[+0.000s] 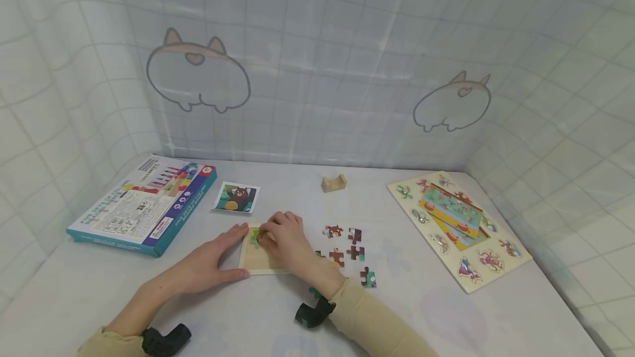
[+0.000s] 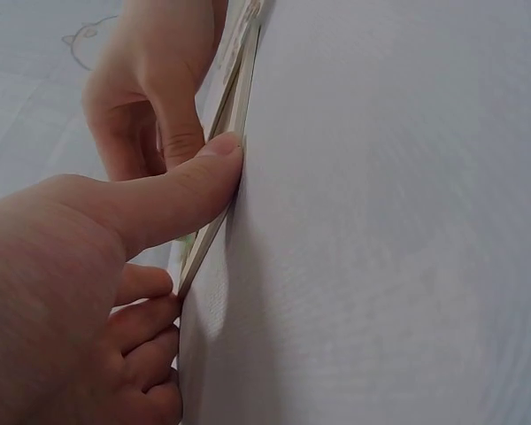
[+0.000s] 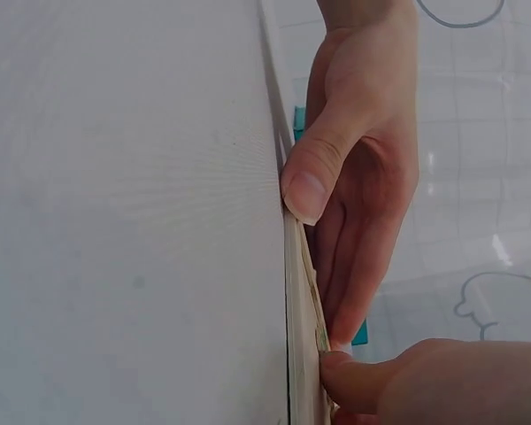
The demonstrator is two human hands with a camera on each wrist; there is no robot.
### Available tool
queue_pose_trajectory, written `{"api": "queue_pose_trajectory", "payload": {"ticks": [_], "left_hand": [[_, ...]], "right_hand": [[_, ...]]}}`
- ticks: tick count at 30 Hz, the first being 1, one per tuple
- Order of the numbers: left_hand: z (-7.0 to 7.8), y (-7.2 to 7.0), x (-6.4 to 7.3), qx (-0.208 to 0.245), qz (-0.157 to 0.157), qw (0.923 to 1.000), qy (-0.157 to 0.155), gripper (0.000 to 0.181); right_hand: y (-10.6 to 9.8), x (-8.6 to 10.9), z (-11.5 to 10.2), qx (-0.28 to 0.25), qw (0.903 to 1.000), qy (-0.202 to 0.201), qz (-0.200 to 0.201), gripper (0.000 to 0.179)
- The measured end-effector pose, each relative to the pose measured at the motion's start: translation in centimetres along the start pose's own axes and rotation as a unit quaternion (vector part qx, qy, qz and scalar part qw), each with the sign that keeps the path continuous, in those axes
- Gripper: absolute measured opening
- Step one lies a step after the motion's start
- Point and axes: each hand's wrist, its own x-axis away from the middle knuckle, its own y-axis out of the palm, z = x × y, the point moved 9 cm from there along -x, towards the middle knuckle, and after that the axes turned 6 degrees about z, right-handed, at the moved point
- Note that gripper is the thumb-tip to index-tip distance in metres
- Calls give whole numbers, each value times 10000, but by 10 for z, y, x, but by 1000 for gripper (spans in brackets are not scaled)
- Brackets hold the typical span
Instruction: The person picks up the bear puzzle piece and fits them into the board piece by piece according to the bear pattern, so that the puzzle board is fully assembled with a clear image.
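Observation:
A shallow wooden puzzle tray (image 1: 259, 264) lies on the table. My left hand (image 1: 210, 260) holds its left side, the thumb at the near corner and the fingers by the far corner. Over the tray, my right hand (image 1: 289, 241) has its fingers curled down, pinching a jigsaw piece mostly hidden beneath them. A green jigsaw piece (image 1: 254, 236) shows in the tray's far left corner beside the fingertips. In the left wrist view, the left thumb (image 2: 195, 190) presses the tray's edge. To the right lie several loose jigsaw pieces (image 1: 336, 258), some partly covered by my right forearm.
A picture card of a bear (image 1: 237, 198) lies behind the tray. A boxed game (image 1: 144, 203) is at the left, and a small wooden block (image 1: 334, 183) at the back. On the right, a wooden peg board (image 1: 451, 260) bears colourful cards (image 1: 453, 211).

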Motion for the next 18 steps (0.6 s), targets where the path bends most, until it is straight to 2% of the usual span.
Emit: {"api": "queue_pose_trajectory", "payload": {"ticks": [7, 13, 18], "left_hand": [[0, 0, 0, -48, 9, 10000, -22, 99], [0, 0, 0, -74, 43, 10000, 24, 98], [1, 0, 0, -85, 45, 9999, 59, 97]], "right_hand": [[0, 1, 4, 20, 9997, 230, 111, 18], [-2, 1, 9, 141, 9979, 613, 138, 23], [-1, 1, 9, 46, 9975, 703, 94, 20]]}}
